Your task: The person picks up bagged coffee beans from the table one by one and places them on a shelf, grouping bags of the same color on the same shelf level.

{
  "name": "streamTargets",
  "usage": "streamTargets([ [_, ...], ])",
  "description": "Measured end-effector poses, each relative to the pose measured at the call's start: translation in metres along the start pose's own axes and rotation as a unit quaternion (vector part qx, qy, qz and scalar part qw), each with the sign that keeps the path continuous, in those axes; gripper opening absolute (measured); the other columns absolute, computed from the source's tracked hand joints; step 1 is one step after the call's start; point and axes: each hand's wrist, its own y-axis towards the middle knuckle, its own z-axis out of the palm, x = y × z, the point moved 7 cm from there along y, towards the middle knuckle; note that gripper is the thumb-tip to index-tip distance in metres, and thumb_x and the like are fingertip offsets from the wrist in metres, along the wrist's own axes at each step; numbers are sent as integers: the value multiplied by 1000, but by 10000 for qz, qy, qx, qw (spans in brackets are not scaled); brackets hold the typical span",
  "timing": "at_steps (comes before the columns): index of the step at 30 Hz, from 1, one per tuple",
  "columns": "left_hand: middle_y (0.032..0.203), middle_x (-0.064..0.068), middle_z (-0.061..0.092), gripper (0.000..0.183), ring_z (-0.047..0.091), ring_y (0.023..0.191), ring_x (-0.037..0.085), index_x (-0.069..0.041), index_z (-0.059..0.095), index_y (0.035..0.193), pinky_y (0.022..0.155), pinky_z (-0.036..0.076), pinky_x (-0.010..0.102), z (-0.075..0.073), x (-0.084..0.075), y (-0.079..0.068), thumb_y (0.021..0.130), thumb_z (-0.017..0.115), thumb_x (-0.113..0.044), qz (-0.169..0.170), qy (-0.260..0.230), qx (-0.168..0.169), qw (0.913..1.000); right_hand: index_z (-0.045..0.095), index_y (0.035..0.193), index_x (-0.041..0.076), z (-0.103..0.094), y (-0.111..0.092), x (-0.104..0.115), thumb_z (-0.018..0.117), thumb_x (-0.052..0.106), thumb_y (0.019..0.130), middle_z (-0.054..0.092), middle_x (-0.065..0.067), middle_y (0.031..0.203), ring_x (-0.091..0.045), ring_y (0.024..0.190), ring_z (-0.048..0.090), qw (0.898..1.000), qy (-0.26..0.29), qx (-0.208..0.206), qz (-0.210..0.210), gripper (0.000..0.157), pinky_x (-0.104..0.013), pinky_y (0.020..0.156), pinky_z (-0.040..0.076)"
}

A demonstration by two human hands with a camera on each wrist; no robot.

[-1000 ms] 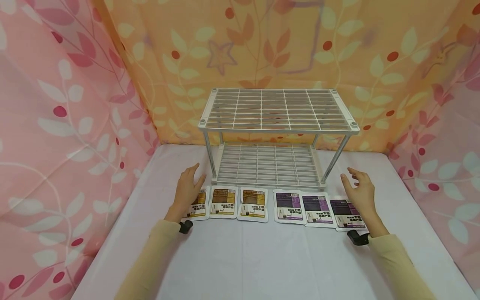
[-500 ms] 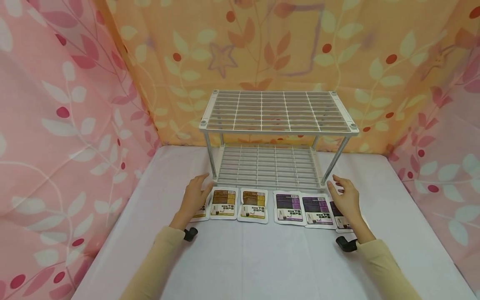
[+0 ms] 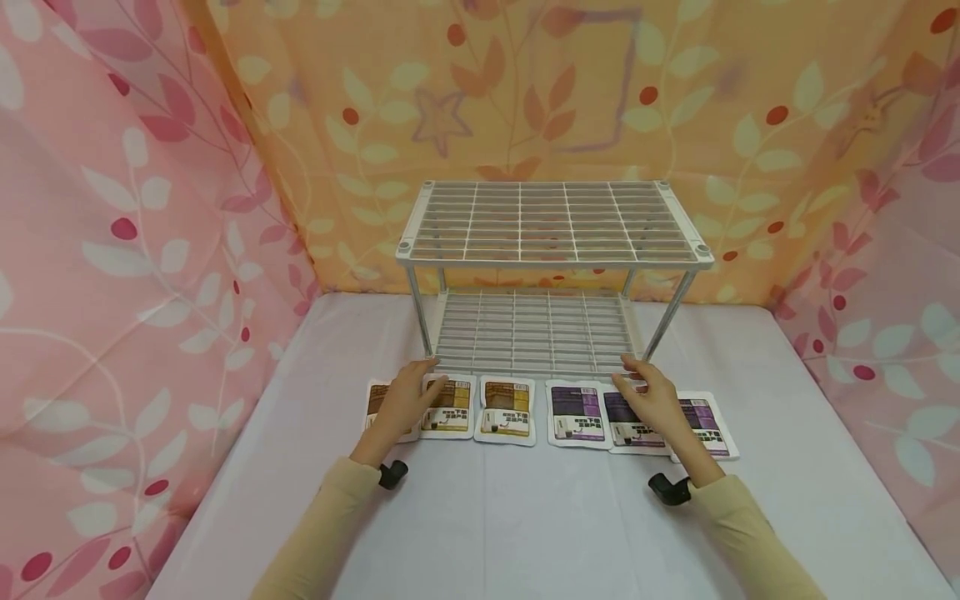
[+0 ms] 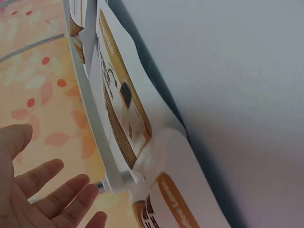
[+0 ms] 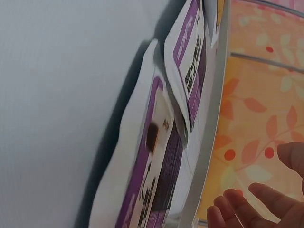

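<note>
My left hand (image 3: pixel 406 399) hovers over the brown-labelled packets at the left, its fingers apart and relaxed. Beneath it lie the leftmost brown packet (image 3: pixel 377 396) and the middle brown packet (image 3: pixel 452 415); a third brown packet (image 3: pixel 506 410) lies to the right. Over the purple-labelled packets is my right hand (image 3: pixel 654 403), fingers loosely bent and holding nothing. It partly covers the middle purple packet (image 3: pixel 624 421). Another purple packet (image 3: pixel 576 414) lies to its left, and the rightmost purple packet (image 3: pixel 708 425) shows beside the wrist. Both wrist views show spread fingers with nothing between them.
A two-tier white wire rack (image 3: pixel 555 221) stands just behind the packets, its lower shelf (image 3: pixel 532 329) close to the table. The white cloth-covered table (image 3: pixel 525 517) is bounded by a patterned orange backdrop (image 3: pixel 510 92) and pink side curtains (image 3: pixel 150 275).
Both hands have moved inward, the left one rightward and the right one leftward. The outermost packets have become more visible. The rack and packets stay in place.
</note>
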Motion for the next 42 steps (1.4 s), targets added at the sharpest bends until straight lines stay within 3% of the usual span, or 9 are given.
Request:
streamTargets([
  [9,127,9,46,45,39,119,30,-14,47,126,94,34,49,15,-13,-6,85,54,-34,27,-37,394,9992,44,127,2,25,-3,19,59,23,83,51,-20,118,-35,99,51,9978,221,573,-262,51,-44,71,48],
  [17,118,10,53,41,46,110,29,-12,51,121,89,39,46,21,-27,-4,85,55,-32,369,48,570,9977,43,128,5,46,-2,35,60,23,82,56,-20,111,-32,92,56,9936,407,920,-507,52,-41,68,49],
  [21,89,9,58,38,51,83,23,-7,54,117,72,43,36,26,-35,-3,84,58,-26,646,-133,683,9955,45,127,7,60,-3,40,60,25,82,58,-16,109,-27,91,57,9907,507,1136,-559,50,-37,70,50],
  [24,81,7,58,37,49,71,16,-4,55,117,63,41,30,32,-40,-3,84,57,-22,770,-294,847,9930,41,130,10,72,-5,44,60,25,83,58,-14,109,-23,90,57,9871,600,1344,-625,53,-33,69,49],
  [28,101,9,61,37,56,84,18,-6,54,118,73,46,33,40,-42,-3,85,56,-23,673,-464,1031,9913,35,134,12,86,-8,53,59,21,83,58,-14,108,-20,86,56,9821,740,1552,-764,57,-29,66,48],
  [33,114,9,57,37,51,104,25,-7,55,117,87,41,41,47,-47,-2,85,56,-26,701,-272,1057,9916,44,128,7,101,-10,63,58,17,84,60,-12,104,-17,81,56,9797,640,1713,-818,48,-23,63,47],
  [37,113,9,57,39,49,106,26,-6,55,117,88,40,42,53,-50,-1,85,56,-28,849,4,1010,9913,50,123,6,111,-11,68,58,17,83,61,-11,102,-18,83,58,9785,546,1828,-780,42,-25,65,48],
  [42,108,8,59,42,49,90,22,-6,55,117,75,42,37,60,-49,-2,84,57,-32,755,108,1094,9911,54,117,4,120,-13,73,60,21,82,63,-6,93,-15,79,58,9776,290,1890,-875,40,-24,63,46],
])
